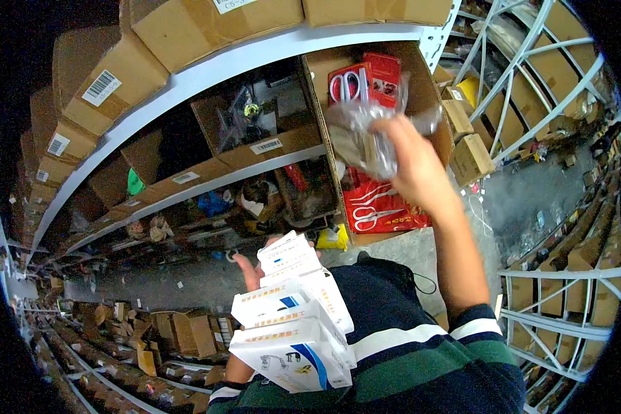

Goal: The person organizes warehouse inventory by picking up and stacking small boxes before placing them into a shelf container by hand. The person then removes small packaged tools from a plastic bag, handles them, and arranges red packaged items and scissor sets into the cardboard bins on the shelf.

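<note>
— And there's the clear plastic package (366, 148), blurred, clamped in the right hand (415, 165) over the open cardboard box (424, 86)!
— What's lying below it?
— Red scissor packs (393, 217), inside that box!
— And the left hand (250, 271)?
— Bearing a stack of white boxes (283, 310); fingers mostly hidden, so no telling how closed. Farther out, barcode-labelled cartons (93, 79) line a shelf (255, 54)!

A white metal rack (207, 67) runs from far left to right, with labelled cartons (110, 103) along its upper tier. Open cardboard bins (240, 154) line the tier below; at right, a larger open carton (326, 141) juts nearward.
</note>
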A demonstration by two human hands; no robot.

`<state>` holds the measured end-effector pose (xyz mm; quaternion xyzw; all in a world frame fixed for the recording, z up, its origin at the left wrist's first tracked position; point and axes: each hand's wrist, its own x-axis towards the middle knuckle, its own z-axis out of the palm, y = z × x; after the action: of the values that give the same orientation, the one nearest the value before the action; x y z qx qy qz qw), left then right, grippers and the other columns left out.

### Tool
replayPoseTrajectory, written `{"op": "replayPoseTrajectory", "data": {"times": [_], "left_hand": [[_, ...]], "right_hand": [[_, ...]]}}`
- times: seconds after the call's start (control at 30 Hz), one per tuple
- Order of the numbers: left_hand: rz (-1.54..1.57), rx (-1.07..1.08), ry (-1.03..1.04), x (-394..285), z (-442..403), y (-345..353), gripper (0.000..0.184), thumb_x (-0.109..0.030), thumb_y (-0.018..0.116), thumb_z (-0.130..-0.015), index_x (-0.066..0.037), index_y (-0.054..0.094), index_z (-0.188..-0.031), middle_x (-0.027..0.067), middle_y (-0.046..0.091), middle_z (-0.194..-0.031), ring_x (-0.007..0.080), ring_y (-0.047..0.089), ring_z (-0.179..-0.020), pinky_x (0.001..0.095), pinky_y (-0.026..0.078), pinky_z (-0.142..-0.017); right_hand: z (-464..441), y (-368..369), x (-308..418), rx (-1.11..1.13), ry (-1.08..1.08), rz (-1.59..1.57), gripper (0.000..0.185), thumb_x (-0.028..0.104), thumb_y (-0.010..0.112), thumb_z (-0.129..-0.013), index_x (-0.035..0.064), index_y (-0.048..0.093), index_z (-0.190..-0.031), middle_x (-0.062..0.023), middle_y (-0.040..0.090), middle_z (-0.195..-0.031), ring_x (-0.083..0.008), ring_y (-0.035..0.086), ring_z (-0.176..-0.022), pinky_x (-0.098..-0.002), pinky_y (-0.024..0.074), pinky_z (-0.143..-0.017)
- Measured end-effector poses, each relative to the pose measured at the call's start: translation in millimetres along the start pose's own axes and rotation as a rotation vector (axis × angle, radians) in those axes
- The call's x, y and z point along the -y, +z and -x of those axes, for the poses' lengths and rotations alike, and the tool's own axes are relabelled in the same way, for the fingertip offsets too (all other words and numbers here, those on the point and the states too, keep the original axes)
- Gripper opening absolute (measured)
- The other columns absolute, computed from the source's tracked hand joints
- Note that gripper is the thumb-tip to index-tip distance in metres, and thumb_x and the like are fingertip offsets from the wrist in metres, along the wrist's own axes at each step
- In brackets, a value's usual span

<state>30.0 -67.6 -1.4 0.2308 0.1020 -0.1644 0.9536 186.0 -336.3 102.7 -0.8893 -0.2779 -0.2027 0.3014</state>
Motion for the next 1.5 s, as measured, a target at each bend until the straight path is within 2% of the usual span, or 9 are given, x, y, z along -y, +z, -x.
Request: {"op": "replayPoseTrajectory", "data": {"times": [0.13,0.2,0.3,0.47,0.53,0.67,0.87,1.23,1.5], "left_hand": [[-0.03,-0.002,-0.002,-0.3,-2.5,-5.4,0.107,-0.086,0.028,-0.074,-0.006,0.03,-0.144,0.0268,0.044,-0.137,0.0434,0.048,-0.123,0.0563,0.043,-0.099],[-0.011,-0.127,-0.002,1.2,-2.4,3.9,0.104,-0.088,0.029,-0.071,-0.01,0.043,-0.139,0.0275,0.048,-0.132,0.0449,0.048,-0.122,0.0593,0.047,-0.092],[-0.062,-0.129,-0.013,1.9,-5.1,0.5,0.103,-0.088,0.029,-0.072,-0.01,0.043,-0.138,0.0276,0.048,-0.132,0.0447,0.049,-0.122,0.0594,0.047,-0.092],[0.02,-0.089,-0.047,2.7,-7.4,-3.5,0.103,-0.088,0.03,-0.072,-0.01,0.042,-0.139,0.0274,0.047,-0.133,0.0449,0.048,-0.122,0.0597,0.047,-0.092],[0.033,-0.075,-0.053,4.9,-7.1,-2.1,0.103,-0.088,0.03,-0.071,-0.011,0.042,-0.139,0.0274,0.047,-0.134,0.0452,0.047,-0.123,0.0601,0.046,-0.092],[-0.001,-0.099,-0.062,3.5,-8.7,-4.2,0.103,-0.088,0.031,-0.071,-0.012,0.042,-0.14,0.0279,0.045,-0.136,0.0473,0.044,-0.125,0.062,0.045,-0.093],[0.009,0.03,-0.063,1.8,-4.1,-0.4,0.105,-0.086,0.029,-0.074,-0.007,0.031,-0.143,0.0293,0.043,-0.137,0.0455,0.046,-0.124,0.0578,0.041,-0.1],[-0.012,0.046,-0.065,1.2,-4.7,0.8,0.105,-0.085,0.03,-0.075,-0.006,0.032,-0.142,0.0296,0.045,-0.134,0.0448,0.049,-0.121,0.0576,0.044,-0.098],[-0.037,0.012,-0.059,1.0,-5.0,3.2,0.106,-0.086,0.028,-0.074,-0.005,0.032,-0.142,0.0296,0.046,-0.134,0.0448,0.05,-0.12,0.0577,0.044,-0.098]], "right_hand": [[36.8,5.0,6.4,0.238,0.103,0.02,0.053,-0.005,0.059,-0.067,0.0108,0.047,-0.116,-0.0175,0.052,-0.105,-0.0418,0.061,-0.088,-0.0494,0.0509,-0.072],[43.7,-0.5,11.1,0.347,0.18,0.052,0.063,-0.005,0.064,-0.064,0.0099,0.047,-0.123,-0.0175,0.054,-0.111,-0.0405,0.058,-0.099,-0.0461,0.0497,-0.079],[46.5,-20.5,18.0,0.659,0.166,0.14,0.077,0.014,0.071,-0.073,0.0171,0.038,-0.142,-0.0184,0.055,-0.123,-0.0385,0.062,-0.095,-0.0452,0.052,-0.08],[24.1,-43.4,17.2,0.355,0.001,-0.027,0.045,0.02,0.064,-0.081,0.0099,0.059,-0.124,-0.0194,0.064,-0.104,-0.0378,0.064,-0.088,-0.0468,0.0539,-0.077],[-0.2,-29.5,13.0,-0.108,0.043,-0.056,0.035,0.023,0.062,-0.083,0.0027,0.063,-0.111,-0.022,0.063,-0.102,-0.0394,0.065,-0.087,-0.0459,0.0534,-0.079],[-35.6,22.5,-20.9,0.07,0.359,0.313,0.023,0.019,0.06,-0.085,-0.0041,0.062,-0.09,-0.0276,0.064,-0.095,-0.0423,0.064,-0.086,-0.0486,0.0519,-0.077],[-51.5,65.2,-49.9,0.113,0.384,0.36,0.018,0.014,0.067,-0.074,-0.0033,0.063,-0.079,-0.0274,0.065,-0.083,-0.0434,0.065,-0.079,-0.0497,0.0536,-0.072],[-82.7,49.3,-35.4,0.112,0.563,0.204,0.026,0.018,0.066,-0.072,-0.0036,0.068,-0.086,-0.0292,0.064,-0.098,-0.0422,0.063,-0.097,-0.0468,0.0509,-0.087],[-92.0,66.9,-59.8,0.168,0.526,0.299,0.019,0.013,0.065,-0.074,-0.003,0.068,-0.083,-0.029,0.064,-0.095,-0.0424,0.064,-0.09,-0.0471,0.0533,-0.081]]}}
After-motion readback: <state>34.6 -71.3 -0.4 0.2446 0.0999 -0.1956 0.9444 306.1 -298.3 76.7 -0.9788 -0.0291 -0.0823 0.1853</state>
